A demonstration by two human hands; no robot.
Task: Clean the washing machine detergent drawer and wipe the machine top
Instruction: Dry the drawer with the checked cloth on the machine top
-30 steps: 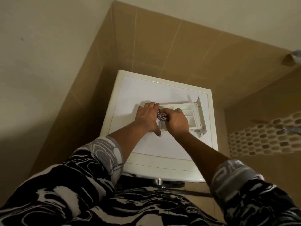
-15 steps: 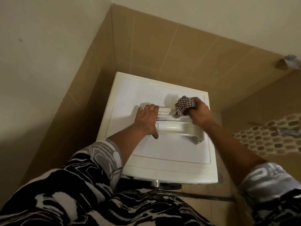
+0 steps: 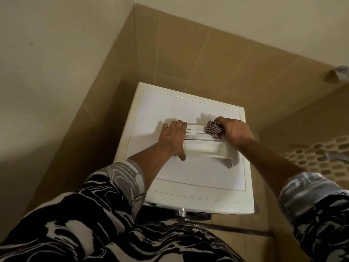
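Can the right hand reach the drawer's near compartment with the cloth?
Probably yes: right hand grips the cloth on the drawer's far side, the near compartment is open beside it, left hand presses only the left end.

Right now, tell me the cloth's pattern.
The cloth is checked, dark and white; head view.

The left grip (image 3: 174,138) lies flat, palm down, fingers straight and together pointing to 12 o'clock, thumb spread toward 5 o'clock. Its bare forearm runs back to 7 o'clock into a patterned sleeve (image 3: 120,178). The right grip (image 3: 234,131), at its 3 o'clock, curls round a checked cloth (image 3: 214,129), forearm trailing to 4 o'clock.
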